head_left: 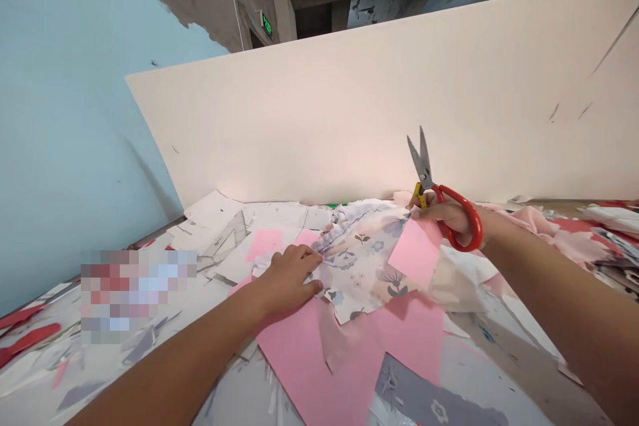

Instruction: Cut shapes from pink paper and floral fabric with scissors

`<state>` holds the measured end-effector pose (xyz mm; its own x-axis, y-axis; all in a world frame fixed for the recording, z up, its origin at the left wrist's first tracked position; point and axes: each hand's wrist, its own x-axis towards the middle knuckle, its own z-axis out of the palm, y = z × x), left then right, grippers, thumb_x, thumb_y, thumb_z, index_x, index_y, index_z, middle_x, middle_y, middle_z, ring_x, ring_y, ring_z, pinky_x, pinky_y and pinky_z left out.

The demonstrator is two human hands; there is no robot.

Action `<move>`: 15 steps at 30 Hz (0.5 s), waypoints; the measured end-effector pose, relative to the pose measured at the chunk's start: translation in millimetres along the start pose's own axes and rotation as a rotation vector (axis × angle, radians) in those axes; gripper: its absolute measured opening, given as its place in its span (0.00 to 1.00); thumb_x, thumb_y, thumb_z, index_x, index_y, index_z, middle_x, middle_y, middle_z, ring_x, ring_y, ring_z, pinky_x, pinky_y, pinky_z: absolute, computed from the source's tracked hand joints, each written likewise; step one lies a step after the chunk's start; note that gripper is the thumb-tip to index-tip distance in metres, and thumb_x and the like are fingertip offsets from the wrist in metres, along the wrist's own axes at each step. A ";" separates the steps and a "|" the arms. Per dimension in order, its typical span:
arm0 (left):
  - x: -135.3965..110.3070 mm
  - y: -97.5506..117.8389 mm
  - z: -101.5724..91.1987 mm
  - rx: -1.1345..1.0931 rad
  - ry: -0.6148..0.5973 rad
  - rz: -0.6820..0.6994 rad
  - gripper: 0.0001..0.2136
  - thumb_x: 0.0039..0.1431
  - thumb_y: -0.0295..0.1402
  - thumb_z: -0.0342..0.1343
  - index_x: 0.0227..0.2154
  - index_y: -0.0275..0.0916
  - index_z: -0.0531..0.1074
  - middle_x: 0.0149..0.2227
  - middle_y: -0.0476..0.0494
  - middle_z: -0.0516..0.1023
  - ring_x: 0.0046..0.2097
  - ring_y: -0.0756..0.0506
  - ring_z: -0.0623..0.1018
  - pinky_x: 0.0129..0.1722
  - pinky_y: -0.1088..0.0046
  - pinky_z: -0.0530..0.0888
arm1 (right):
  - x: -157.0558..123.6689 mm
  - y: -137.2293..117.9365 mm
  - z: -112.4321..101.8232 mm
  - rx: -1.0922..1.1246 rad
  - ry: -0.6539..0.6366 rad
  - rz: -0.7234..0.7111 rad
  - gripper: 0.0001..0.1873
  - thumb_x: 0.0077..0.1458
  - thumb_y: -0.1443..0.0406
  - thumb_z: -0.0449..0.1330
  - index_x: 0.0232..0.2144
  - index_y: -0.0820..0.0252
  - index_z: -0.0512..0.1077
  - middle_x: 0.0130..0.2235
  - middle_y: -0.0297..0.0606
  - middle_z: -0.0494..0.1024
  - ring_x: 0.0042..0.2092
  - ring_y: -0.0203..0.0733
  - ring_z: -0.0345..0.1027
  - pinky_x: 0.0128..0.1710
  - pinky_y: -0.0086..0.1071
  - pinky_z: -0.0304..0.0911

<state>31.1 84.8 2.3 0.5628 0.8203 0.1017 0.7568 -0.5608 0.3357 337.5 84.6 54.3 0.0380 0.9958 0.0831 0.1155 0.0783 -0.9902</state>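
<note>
The work surface (pixel 229 399) was strewn with scraps and bounded by a pale panel (pixel 349 113) and a blue wall (pixel 64 80). Flower-printed cloth (pixel 357 263) was laid over pink pieces (pixel 299 359), its left edge touched by the left hand (pixel 289 273); whether it was pinched could not be told. Red-handled scissors (pixel 426 180) were held in the right hand (pixel 449 216).

Red-handled scissors (pixel 425 175) point upward, blades parted, at the upper right of the cloth (pixel 357 269). The cloth is pale, printed with grey flowers and leaves, its edge uneven; it lies partly over pink sheets (pixel 309 363). A pink card (pixel 415 254) overlaps its right side.
</note>
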 end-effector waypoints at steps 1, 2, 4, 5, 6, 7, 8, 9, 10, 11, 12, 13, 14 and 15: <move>0.9 -2.2 0.5 0.033 0.009 0.020 0.15 0.51 0.40 0.46 0.43 0.47 0.67 0.47 0.43 0.66 0.49 0.38 0.61 0.44 0.60 0.59 | 1.0 3.3 -2.1 -0.032 0.002 -0.002 0.14 0.29 0.67 0.63 0.20 0.57 0.61 0.21 0.30 0.65 0.24 0.35 0.62 0.23 0.29 0.58; 1.7 -3.9 0.9 0.054 0.020 0.036 0.15 0.52 0.38 0.45 0.43 0.47 0.67 0.47 0.43 0.66 0.50 0.39 0.61 0.45 0.59 0.58 | 1.7 6.1 -3.7 -0.071 0.008 -0.003 0.14 0.30 0.67 0.63 0.21 0.57 0.61 0.22 0.30 0.65 0.25 0.35 0.62 0.23 0.29 0.58; 2.6 -5.1 2.3 0.084 0.066 0.039 0.13 0.53 0.34 0.44 0.40 0.45 0.68 0.47 0.44 0.67 0.50 0.39 0.62 0.46 0.58 0.57 | 2.1 9.6 -5.6 -0.175 0.026 0.001 0.12 0.32 0.66 0.61 0.22 0.57 0.61 0.24 0.30 0.66 0.25 0.35 0.62 0.23 0.28 0.57; 2.7 -4.3 3.5 0.091 0.109 0.027 0.13 0.53 0.33 0.42 0.38 0.44 0.69 0.46 0.44 0.67 0.49 0.40 0.62 0.46 0.57 0.57 | 1.8 10.1 -6.0 -0.243 0.036 0.004 0.11 0.33 0.66 0.61 0.22 0.58 0.61 0.23 0.30 0.66 0.24 0.35 0.61 0.22 0.28 0.56; 2.6 -2.4 5.0 0.088 0.161 0.015 0.12 0.54 0.31 0.41 0.35 0.43 0.69 0.46 0.44 0.68 0.49 0.40 0.63 0.46 0.57 0.57 | 1.2 9.9 -6.3 -0.320 0.044 0.004 0.10 0.34 0.66 0.60 0.20 0.58 0.60 0.22 0.30 0.66 0.23 0.34 0.60 0.21 0.28 0.53; 2.2 0.6 7.0 0.073 0.208 0.011 0.12 0.54 0.31 0.40 0.33 0.42 0.69 0.44 0.44 0.68 0.48 0.41 0.63 0.46 0.58 0.58 | 0.4 9.1 -6.4 -0.402 0.054 0.002 0.09 0.35 0.67 0.59 0.19 0.59 0.60 0.20 0.30 0.64 0.21 0.33 0.57 0.20 0.28 0.51; 1.5 4.2 9.3 0.046 0.241 0.013 0.12 0.55 0.31 0.39 0.32 0.41 0.69 0.43 0.44 0.68 0.48 0.42 0.63 0.47 0.58 0.58 | -0.5 8.0 -6.4 -0.483 0.069 -0.004 0.09 0.35 0.68 0.59 0.18 0.59 0.60 0.19 0.30 0.63 0.20 0.32 0.55 0.20 0.28 0.49; 0.8 8.1 11.9 0.008 0.251 0.025 0.12 0.56 0.32 0.39 0.33 0.42 0.69 0.43 0.44 0.69 0.48 0.42 0.64 0.47 0.58 0.58 | -1.3 6.8 -6.3 -0.557 0.089 -0.011 0.09 0.35 0.68 0.59 0.18 0.60 0.60 0.18 0.30 0.63 0.20 0.32 0.55 0.20 0.28 0.49; 0.0 11.9 14.6 -0.032 0.232 0.042 0.12 0.57 0.34 0.39 0.35 0.42 0.68 0.43 0.44 0.68 0.48 0.42 0.63 0.48 0.58 0.58 | -1.9 5.5 -6.2 -0.624 0.114 -0.018 0.08 0.35 0.69 0.59 0.18 0.60 0.60 0.19 0.30 0.63 0.21 0.33 0.55 0.21 0.28 0.49; -0.8 14.9 17.2 -0.068 0.199 0.054 0.12 0.57 0.36 0.40 0.37 0.43 0.68 0.44 0.44 0.68 0.49 0.42 0.63 0.49 0.57 0.58 | -2.4 4.4 -6.1 -0.682 0.139 -0.020 0.08 0.35 0.69 0.59 0.19 0.60 0.61 0.20 0.30 0.65 0.22 0.34 0.56 0.22 0.28 0.50; -1.4 16.9 19.5 -0.097 0.156 0.063 0.13 0.56 0.38 0.42 0.40 0.45 0.68 0.46 0.44 0.67 0.50 0.41 0.62 0.50 0.57 0.57 | -2.7 3.5 -6.1 -0.733 0.165 -0.018 0.08 0.35 0.69 0.59 0.21 0.59 0.61 0.21 0.31 0.66 0.23 0.35 0.58 0.23 0.29 0.51; -1.9 17.9 21.6 -0.118 0.111 0.070 0.14 0.56 0.38 0.43 0.43 0.46 0.67 0.47 0.44 0.66 0.51 0.41 0.61 0.51 0.56 0.56 | -2.9 2.7 -6.2 -0.777 0.187 -0.011 0.08 0.36 0.68 0.59 0.22 0.59 0.61 0.22 0.32 0.66 0.23 0.36 0.58 0.24 0.29 0.51; -2.2 17.7 23.2 -0.136 0.073 0.074 0.15 0.55 0.38 0.43 0.45 0.46 0.66 0.49 0.44 0.65 0.52 0.40 0.60 0.51 0.55 0.56 | -2.9 1.9 -6.5 -0.815 0.203 -0.002 0.08 0.37 0.68 0.59 0.23 0.59 0.61 0.22 0.32 0.67 0.23 0.37 0.59 0.24 0.30 0.52; -2.3 16.7 24.3 -0.154 0.042 0.073 0.16 0.55 0.38 0.44 0.46 0.47 0.65 0.50 0.44 0.64 0.53 0.40 0.59 0.52 0.55 0.55 | -2.8 1.3 -7.1 -0.847 0.216 0.006 0.08 0.37 0.67 0.58 0.23 0.59 0.61 0.22 0.33 0.67 0.23 0.38 0.59 0.23 0.30 0.52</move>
<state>50.4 70.8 -15.1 0.5979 0.7836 0.1688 0.6528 -0.5982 0.4648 344.6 81.6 53.5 0.2185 0.9586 0.1826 0.8103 -0.0739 -0.5814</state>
